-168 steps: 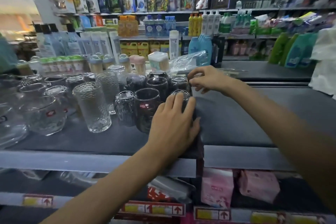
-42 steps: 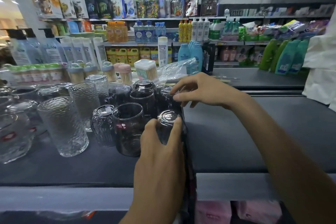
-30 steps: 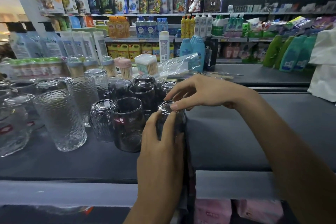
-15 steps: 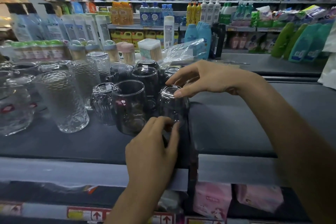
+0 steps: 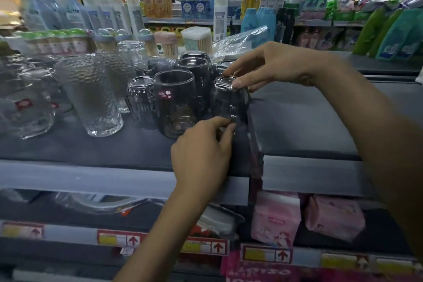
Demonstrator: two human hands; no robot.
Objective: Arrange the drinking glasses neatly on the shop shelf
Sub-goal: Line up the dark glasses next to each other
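Observation:
A small dark glass (image 5: 230, 101) stands upside down at the right end of the glass group on the dark shelf (image 5: 91, 146). My right hand (image 5: 272, 66) reaches in from the right and pinches its upturned base with curved fingertips. Below it, my left hand (image 5: 203, 146) grips the glass's lower rim with thumb and fingers. A taller dark glass with a red sticker (image 5: 176, 101) stands right beside it on the left, with more dark glasses (image 5: 194, 68) behind. Further left are a ribbed glass (image 5: 140, 104) and a tall textured clear glass (image 5: 91, 96).
Clear glass mugs (image 5: 25, 107) crowd the shelf's left end. Toothpick holders (image 5: 164, 44) and a plastic bag (image 5: 240, 41) line the back. The bare shelf section (image 5: 309, 121) lies right of a divider. Pink packets (image 5: 277, 217) sit on the lower shelf.
My right hand came forward from the rear glass onto the front small glass's base. My left hand slid down from the glass's side to its lower rim. The glass stays in place.

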